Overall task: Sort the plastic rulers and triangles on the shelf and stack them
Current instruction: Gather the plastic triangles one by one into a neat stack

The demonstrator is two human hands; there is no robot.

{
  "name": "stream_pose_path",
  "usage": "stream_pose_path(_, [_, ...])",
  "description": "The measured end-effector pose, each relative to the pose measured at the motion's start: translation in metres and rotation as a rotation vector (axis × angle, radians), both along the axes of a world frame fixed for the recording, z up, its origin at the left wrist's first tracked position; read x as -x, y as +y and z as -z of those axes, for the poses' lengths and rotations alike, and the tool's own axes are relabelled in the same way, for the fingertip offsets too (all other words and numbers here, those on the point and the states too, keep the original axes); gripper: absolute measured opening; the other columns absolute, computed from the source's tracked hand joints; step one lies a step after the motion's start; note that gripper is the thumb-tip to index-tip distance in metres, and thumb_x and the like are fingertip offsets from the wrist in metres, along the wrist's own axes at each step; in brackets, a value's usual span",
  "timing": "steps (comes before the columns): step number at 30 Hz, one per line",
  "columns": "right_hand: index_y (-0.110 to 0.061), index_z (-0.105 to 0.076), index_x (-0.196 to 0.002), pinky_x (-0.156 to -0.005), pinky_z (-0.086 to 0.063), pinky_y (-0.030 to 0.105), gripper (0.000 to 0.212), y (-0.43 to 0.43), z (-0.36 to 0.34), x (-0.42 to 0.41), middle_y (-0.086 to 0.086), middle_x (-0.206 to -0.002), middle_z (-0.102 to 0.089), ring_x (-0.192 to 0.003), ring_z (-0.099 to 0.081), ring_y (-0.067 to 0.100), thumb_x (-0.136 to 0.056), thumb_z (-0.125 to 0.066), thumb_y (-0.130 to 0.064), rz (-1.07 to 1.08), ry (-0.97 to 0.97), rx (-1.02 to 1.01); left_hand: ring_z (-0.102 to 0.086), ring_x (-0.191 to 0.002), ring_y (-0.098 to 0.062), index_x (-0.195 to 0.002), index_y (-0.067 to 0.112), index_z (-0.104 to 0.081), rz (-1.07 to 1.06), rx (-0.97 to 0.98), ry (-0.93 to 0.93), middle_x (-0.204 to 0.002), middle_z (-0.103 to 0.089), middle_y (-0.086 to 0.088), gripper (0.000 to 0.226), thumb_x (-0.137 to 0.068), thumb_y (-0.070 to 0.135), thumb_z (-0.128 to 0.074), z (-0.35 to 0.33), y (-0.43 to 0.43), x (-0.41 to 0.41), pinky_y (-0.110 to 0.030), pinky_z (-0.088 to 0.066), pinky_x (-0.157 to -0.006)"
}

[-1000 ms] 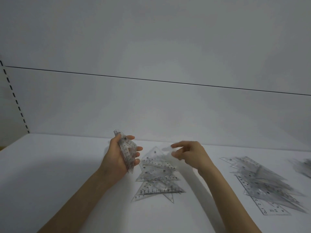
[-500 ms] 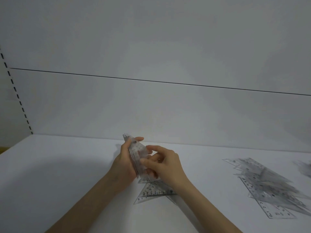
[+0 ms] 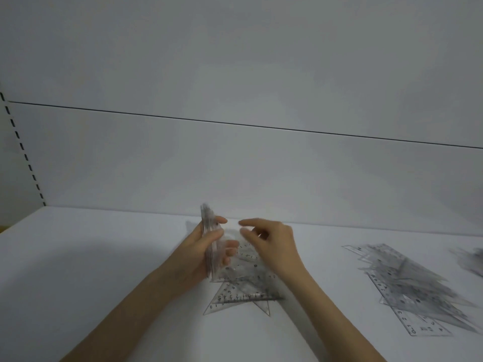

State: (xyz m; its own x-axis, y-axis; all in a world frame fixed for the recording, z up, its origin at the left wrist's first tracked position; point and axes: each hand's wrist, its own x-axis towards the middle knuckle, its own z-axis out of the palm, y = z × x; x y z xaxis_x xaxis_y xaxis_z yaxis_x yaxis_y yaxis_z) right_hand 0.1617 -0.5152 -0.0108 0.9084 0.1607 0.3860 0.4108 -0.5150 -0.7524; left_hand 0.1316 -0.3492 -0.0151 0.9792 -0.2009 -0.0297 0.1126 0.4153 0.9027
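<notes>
A: Left hand (image 3: 193, 254)?
B: Clamped round upright stack of clear plastic triangles (image 3: 208, 222), above white shelf (image 3: 104, 257).
A: Right hand (image 3: 274, 244)?
B: Just beside stack, fingers loosely curled, holding nothing. Below: loose clear triangles (image 3: 235, 299) lying flat. Far right: mixed pile of transparent rulers and triangles (image 3: 418, 291).

Both your hands are bare. Your left hand (image 3: 201, 254) shows fairly sharp, with slim fingers and short, rounded nails. Your right hand (image 3: 271, 244) is smeared by motion, so its nails and knuckle lines can't be made out. Your left forearm (image 3: 125, 314) and right forearm (image 3: 332, 314) are uncovered down to the bottom edge of the view, long and slender, narrowing at the wrists. There may be a faint crease across your left wrist (image 3: 180, 273), though the dim light leaves that uncertain.
</notes>
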Motion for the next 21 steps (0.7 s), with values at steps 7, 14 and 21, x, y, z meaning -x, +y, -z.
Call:
stream_pose_path(7, [-0.028,-0.072,-0.098,-0.074,-0.050,0.029,0.034,-0.025,0.007,-0.013,-0.011,-0.083,-0.067,-0.080,-0.060,0.007,-0.077,-0.070,-0.054,0.060,0.237,0.342,-0.061,-0.077,-0.026,-0.106,0.023,-0.055,-0.129,0.055,-0.014,-0.093,-0.056,-0.024,0.026,-0.099,0.005,-0.038,-0.005,0.011,-0.007,-0.026,-0.053,-0.067])
stream_pose_path(14, [-0.026,-0.062,-0.120,-0.077,-0.045,0.026,0.052,-0.020,0.007,-0.012,-0.009,-0.096,-0.061,-0.091,-0.057,0.010,-0.075,-0.073,-0.051,0.096,0.321,0.479,-0.062,-0.072,-0.023,-0.111,0.023,-0.054,-0.096,-0.009,0.020,-0.093,-0.061,-0.022,0.027,-0.098,0.007,-0.039,-0.005,0.011,-0.002,-0.031,-0.050,-0.059])
stream_pose_path(21, [-0.016,-0.068,-0.082,-0.050,-0.038,0.006,0.004,-0.033,0.005,-0.015,-0.008,-0.072,-0.061,-0.064,-0.053,0.003,-0.085,-0.070,-0.019,0.062,0.366,0.165,-0.054,-0.066,-0.025,-0.108,0.019,-0.053,-0.095,0.046,0.064,-0.092,-0.058,-0.026,0.026,-0.096,0.002,-0.037,-0.006,0.009,0.000,-0.026,-0.045,-0.048])
